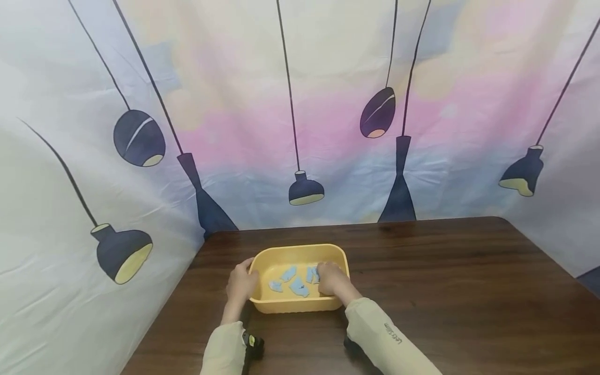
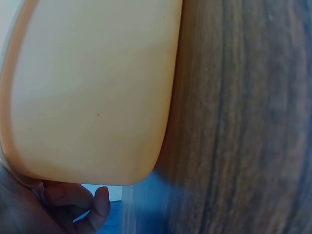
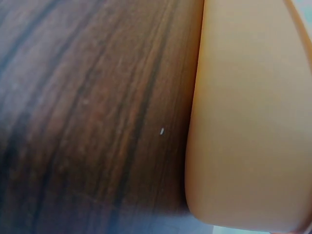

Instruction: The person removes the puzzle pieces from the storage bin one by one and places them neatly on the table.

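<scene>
A yellow plastic basin [image 1: 300, 306] sits on the table, with several torn light-blue pieces [image 1: 298, 287] lying flat on its bottom. At the basin's left end my left hand [image 1: 241, 285] grips the rim, thumb over the edge and fingers outside. The left wrist view has the basin's outer wall [image 2: 97, 97] close up, with curled fingers [image 2: 73, 195] at its end. Reaching over the front right rim, my right hand [image 1: 332, 278] is inside the basin beside blue pieces; its fingertips are hidden. Only the basin's wall [image 3: 248, 117] shows in the right wrist view, not the hand.
Dark brown wood-grain table [image 1: 450, 291] extends around the basin. A tiny pale speck [image 3: 162, 131] lies on it near the basin. Behind hangs a pastel cloth [image 1: 253, 125] printed with lamps. Dark wrist devices [image 1: 254, 346] sit under the cream sleeves [image 1: 386, 333].
</scene>
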A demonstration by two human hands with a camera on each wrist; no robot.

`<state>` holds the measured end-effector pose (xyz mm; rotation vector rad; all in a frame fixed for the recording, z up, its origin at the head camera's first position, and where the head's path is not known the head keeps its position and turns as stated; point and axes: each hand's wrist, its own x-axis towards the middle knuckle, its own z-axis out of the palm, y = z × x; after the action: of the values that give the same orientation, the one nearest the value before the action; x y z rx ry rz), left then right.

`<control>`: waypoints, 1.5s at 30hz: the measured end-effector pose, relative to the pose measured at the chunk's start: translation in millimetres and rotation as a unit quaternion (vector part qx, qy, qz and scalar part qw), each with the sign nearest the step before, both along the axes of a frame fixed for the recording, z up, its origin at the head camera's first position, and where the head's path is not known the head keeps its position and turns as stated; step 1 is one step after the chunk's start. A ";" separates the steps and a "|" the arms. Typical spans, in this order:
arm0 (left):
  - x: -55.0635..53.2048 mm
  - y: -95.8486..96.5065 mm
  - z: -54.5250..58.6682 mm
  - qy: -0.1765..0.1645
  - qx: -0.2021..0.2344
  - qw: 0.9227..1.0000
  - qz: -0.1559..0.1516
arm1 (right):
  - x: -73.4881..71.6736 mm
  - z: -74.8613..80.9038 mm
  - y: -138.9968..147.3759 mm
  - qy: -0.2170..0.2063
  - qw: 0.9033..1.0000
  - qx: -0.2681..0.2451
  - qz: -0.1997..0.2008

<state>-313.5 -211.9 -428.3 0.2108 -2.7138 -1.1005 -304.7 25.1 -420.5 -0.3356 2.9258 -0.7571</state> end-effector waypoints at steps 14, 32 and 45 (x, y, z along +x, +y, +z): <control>1.2 -4.4 -0.4 -0.009 -0.001 1.000 -0.008 | 3.6 -0.5 -1.8 0.006 1.000 -0.009 0.001; 0.9 -2.1 0.2 -0.012 -0.009 1.000 0.001 | 1.7 0.0 -2.3 0.022 1.000 0.008 -0.004; -0.1 -1.2 0.3 -0.014 -0.007 1.000 0.006 | 0.9 3.0 -0.6 -0.005 1.000 -0.009 -0.002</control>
<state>-313.6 -213.0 -428.0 0.2427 -2.7402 -1.0820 -303.9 24.5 -417.5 -0.3270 2.9123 -0.7833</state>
